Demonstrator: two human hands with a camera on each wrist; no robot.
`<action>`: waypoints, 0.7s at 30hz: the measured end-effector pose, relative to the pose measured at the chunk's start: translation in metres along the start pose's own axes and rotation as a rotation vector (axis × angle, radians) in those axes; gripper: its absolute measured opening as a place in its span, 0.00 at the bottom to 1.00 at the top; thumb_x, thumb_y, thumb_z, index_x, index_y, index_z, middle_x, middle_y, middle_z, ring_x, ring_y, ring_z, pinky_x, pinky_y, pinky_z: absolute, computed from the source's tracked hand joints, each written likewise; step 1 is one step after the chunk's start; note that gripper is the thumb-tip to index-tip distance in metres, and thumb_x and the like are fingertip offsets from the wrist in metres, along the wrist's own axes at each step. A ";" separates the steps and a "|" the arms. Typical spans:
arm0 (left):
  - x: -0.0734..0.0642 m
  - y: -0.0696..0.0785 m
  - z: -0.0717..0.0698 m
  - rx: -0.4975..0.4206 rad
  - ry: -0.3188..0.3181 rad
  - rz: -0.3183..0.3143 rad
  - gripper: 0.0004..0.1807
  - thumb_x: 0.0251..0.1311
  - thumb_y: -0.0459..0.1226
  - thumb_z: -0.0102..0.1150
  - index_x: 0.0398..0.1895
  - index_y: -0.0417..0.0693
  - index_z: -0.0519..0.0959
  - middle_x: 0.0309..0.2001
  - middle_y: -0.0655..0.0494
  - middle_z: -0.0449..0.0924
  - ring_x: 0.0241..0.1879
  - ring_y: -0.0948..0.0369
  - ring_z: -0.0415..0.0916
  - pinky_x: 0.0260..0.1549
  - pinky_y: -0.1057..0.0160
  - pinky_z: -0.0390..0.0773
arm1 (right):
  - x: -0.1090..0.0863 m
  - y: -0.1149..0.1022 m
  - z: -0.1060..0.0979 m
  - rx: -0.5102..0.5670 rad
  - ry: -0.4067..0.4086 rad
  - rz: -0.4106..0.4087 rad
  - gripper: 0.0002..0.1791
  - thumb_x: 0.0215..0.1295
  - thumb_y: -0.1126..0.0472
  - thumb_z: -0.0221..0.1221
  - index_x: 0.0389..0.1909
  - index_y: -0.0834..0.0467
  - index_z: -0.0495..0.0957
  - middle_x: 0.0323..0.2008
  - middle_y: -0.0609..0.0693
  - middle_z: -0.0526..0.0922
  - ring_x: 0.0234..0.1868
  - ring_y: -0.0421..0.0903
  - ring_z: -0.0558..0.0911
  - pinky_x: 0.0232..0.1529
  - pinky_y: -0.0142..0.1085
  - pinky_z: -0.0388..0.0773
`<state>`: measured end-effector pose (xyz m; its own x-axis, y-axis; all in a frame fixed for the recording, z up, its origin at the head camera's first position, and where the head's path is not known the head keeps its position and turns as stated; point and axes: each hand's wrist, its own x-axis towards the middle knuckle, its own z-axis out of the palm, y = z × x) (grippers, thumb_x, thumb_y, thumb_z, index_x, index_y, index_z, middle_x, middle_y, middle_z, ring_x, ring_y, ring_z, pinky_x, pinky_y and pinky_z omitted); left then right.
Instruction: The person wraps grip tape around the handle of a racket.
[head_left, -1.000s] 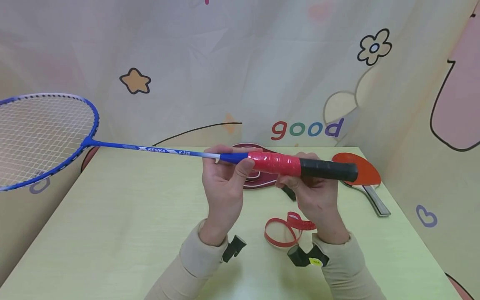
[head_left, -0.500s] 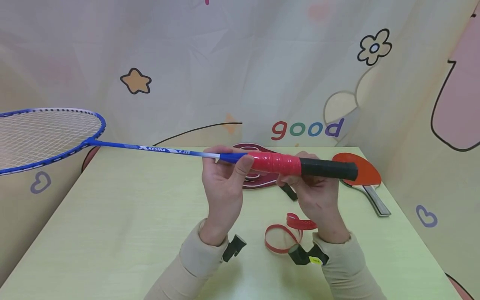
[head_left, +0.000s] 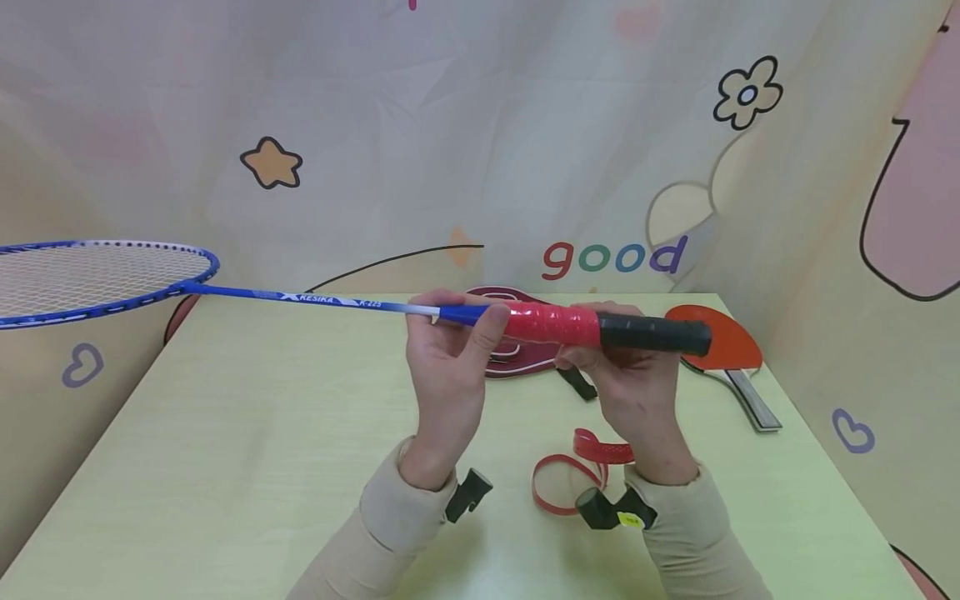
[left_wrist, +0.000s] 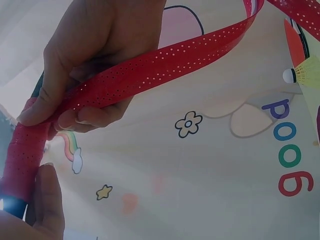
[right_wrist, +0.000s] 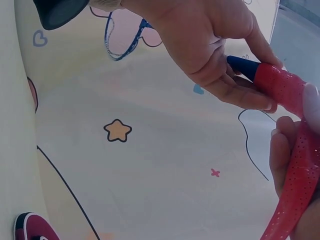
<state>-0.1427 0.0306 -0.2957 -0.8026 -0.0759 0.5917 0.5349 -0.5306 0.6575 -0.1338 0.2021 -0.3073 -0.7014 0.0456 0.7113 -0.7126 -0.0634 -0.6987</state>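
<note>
Blue-and-white, black-handled badminton racket (head_left: pixel 352 303) is held above the pale green table (head_left: pixel 262 458); your left hand (head_left: pixel 447 367) grips it by the blue cone (head_left: pixel 459 314), your right hand (head_left: pixel 637 392) pinches perforated red tape (head_left: pixel 555 323) against the handle. Behind lies a maroon, white-edged case (head_left: pixel 536 360) (any contents hidden).

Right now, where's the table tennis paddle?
In the head view, the table tennis paddle lies near the right edge of the table, right of the right hand, its red blade partly hidden behind the badminton racket.
</note>
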 end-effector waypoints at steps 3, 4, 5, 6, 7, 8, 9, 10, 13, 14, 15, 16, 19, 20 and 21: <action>-0.001 -0.001 -0.001 -0.031 -0.036 0.000 0.26 0.61 0.43 0.66 0.49 0.47 0.59 0.45 0.49 0.80 0.47 0.54 0.78 0.46 0.59 0.82 | 0.001 0.000 0.000 0.056 -0.004 -0.010 0.16 0.60 0.72 0.64 0.49 0.66 0.77 0.33 0.52 0.85 0.33 0.48 0.86 0.42 0.39 0.84; -0.001 -0.002 -0.001 -0.046 -0.053 0.004 0.25 0.61 0.42 0.65 0.50 0.47 0.58 0.46 0.49 0.80 0.47 0.53 0.78 0.46 0.60 0.82 | 0.002 0.000 0.000 0.064 -0.004 -0.014 0.15 0.60 0.72 0.64 0.49 0.67 0.76 0.32 0.53 0.85 0.32 0.48 0.86 0.42 0.39 0.84; -0.001 -0.002 -0.001 -0.065 -0.070 0.007 0.25 0.62 0.41 0.65 0.50 0.47 0.58 0.47 0.48 0.80 0.48 0.52 0.78 0.46 0.61 0.82 | 0.002 0.000 0.000 0.074 -0.003 -0.016 0.15 0.61 0.71 0.64 0.48 0.67 0.76 0.30 0.54 0.85 0.31 0.48 0.85 0.42 0.39 0.83; -0.001 -0.002 -0.001 -0.076 -0.088 0.012 0.25 0.62 0.40 0.64 0.51 0.48 0.58 0.48 0.49 0.80 0.50 0.51 0.77 0.47 0.61 0.81 | 0.002 0.000 0.000 0.079 0.000 -0.018 0.14 0.61 0.71 0.63 0.48 0.68 0.76 0.29 0.54 0.85 0.30 0.49 0.85 0.43 0.39 0.83; 0.000 -0.003 -0.001 -0.094 -0.108 0.018 0.25 0.63 0.39 0.64 0.52 0.48 0.58 0.49 0.48 0.80 0.51 0.49 0.77 0.49 0.59 0.80 | 0.002 0.000 0.000 0.083 0.004 -0.018 0.14 0.61 0.71 0.63 0.47 0.69 0.75 0.29 0.55 0.84 0.30 0.49 0.85 0.44 0.39 0.83; 0.000 -0.004 0.000 -0.112 -0.129 0.024 0.25 0.63 0.38 0.64 0.52 0.48 0.57 0.50 0.48 0.80 0.52 0.48 0.77 0.51 0.58 0.79 | 0.002 -0.001 0.000 0.081 0.010 -0.012 0.14 0.62 0.70 0.63 0.47 0.69 0.75 0.29 0.55 0.84 0.30 0.49 0.85 0.45 0.39 0.82; 0.000 -0.004 0.000 -0.128 -0.149 0.031 0.25 0.63 0.37 0.63 0.53 0.48 0.57 0.51 0.47 0.79 0.53 0.46 0.76 0.53 0.56 0.78 | 0.001 -0.001 -0.001 0.072 0.015 -0.008 0.13 0.62 0.70 0.63 0.47 0.69 0.75 0.28 0.55 0.84 0.30 0.48 0.85 0.46 0.39 0.82; 0.000 -0.004 0.000 -0.138 -0.164 0.038 0.25 0.63 0.36 0.63 0.53 0.47 0.57 0.52 0.47 0.79 0.54 0.45 0.76 0.54 0.54 0.77 | 0.001 -0.001 -0.001 0.062 0.023 0.000 0.13 0.62 0.69 0.63 0.47 0.68 0.76 0.29 0.55 0.85 0.30 0.48 0.85 0.46 0.38 0.82; 0.000 -0.004 0.000 -0.146 -0.190 0.057 0.25 0.63 0.35 0.62 0.54 0.47 0.57 0.53 0.46 0.78 0.55 0.44 0.75 0.57 0.49 0.74 | 0.000 -0.002 -0.001 0.057 0.033 0.016 0.14 0.62 0.68 0.63 0.47 0.67 0.75 0.30 0.55 0.84 0.29 0.48 0.85 0.45 0.38 0.82; 0.000 -0.004 0.000 -0.135 -0.189 0.063 0.25 0.63 0.36 0.62 0.54 0.47 0.57 0.53 0.46 0.78 0.55 0.44 0.75 0.56 0.50 0.75 | 0.000 -0.002 -0.001 0.055 0.035 0.021 0.14 0.62 0.68 0.64 0.47 0.67 0.75 0.30 0.55 0.85 0.29 0.48 0.85 0.45 0.38 0.83; 0.000 -0.004 -0.001 -0.121 -0.185 0.069 0.25 0.63 0.36 0.62 0.54 0.47 0.57 0.53 0.46 0.79 0.55 0.45 0.75 0.55 0.52 0.76 | 0.000 -0.002 -0.001 0.051 0.037 0.025 0.14 0.62 0.68 0.64 0.47 0.67 0.75 0.30 0.55 0.85 0.29 0.48 0.85 0.44 0.37 0.83; 0.000 -0.004 -0.001 -0.106 -0.179 0.076 0.25 0.63 0.36 0.63 0.54 0.47 0.57 0.53 0.45 0.79 0.54 0.45 0.76 0.54 0.54 0.77 | 0.000 -0.001 -0.001 0.050 0.038 0.029 0.15 0.62 0.67 0.65 0.47 0.67 0.75 0.30 0.55 0.85 0.29 0.48 0.85 0.43 0.37 0.83; 0.000 -0.004 -0.002 -0.060 -0.156 0.083 0.25 0.62 0.38 0.63 0.53 0.47 0.58 0.52 0.43 0.79 0.52 0.47 0.77 0.50 0.59 0.80 | 0.000 -0.001 0.000 0.051 0.038 0.032 0.15 0.60 0.69 0.66 0.46 0.69 0.75 0.28 0.55 0.84 0.28 0.48 0.85 0.42 0.37 0.83; 0.000 -0.003 -0.002 -0.046 -0.150 0.084 0.26 0.62 0.39 0.63 0.53 0.47 0.58 0.52 0.42 0.79 0.52 0.48 0.77 0.49 0.60 0.80 | 0.000 -0.001 0.001 0.046 0.038 0.031 0.15 0.60 0.69 0.66 0.46 0.69 0.75 0.27 0.55 0.84 0.27 0.48 0.85 0.42 0.37 0.83; 0.000 -0.003 -0.003 -0.035 -0.143 0.083 0.26 0.61 0.40 0.63 0.53 0.47 0.58 0.51 0.42 0.79 0.51 0.48 0.77 0.48 0.61 0.81 | 0.000 -0.001 0.001 0.042 0.035 0.029 0.16 0.59 0.70 0.66 0.46 0.70 0.75 0.27 0.55 0.84 0.27 0.48 0.85 0.41 0.37 0.83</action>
<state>-0.1449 0.0301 -0.2994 -0.7087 -0.0014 0.7055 0.5867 -0.5564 0.5884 -0.1328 0.2012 -0.3061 -0.7221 0.0784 0.6873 -0.6915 -0.1073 -0.7143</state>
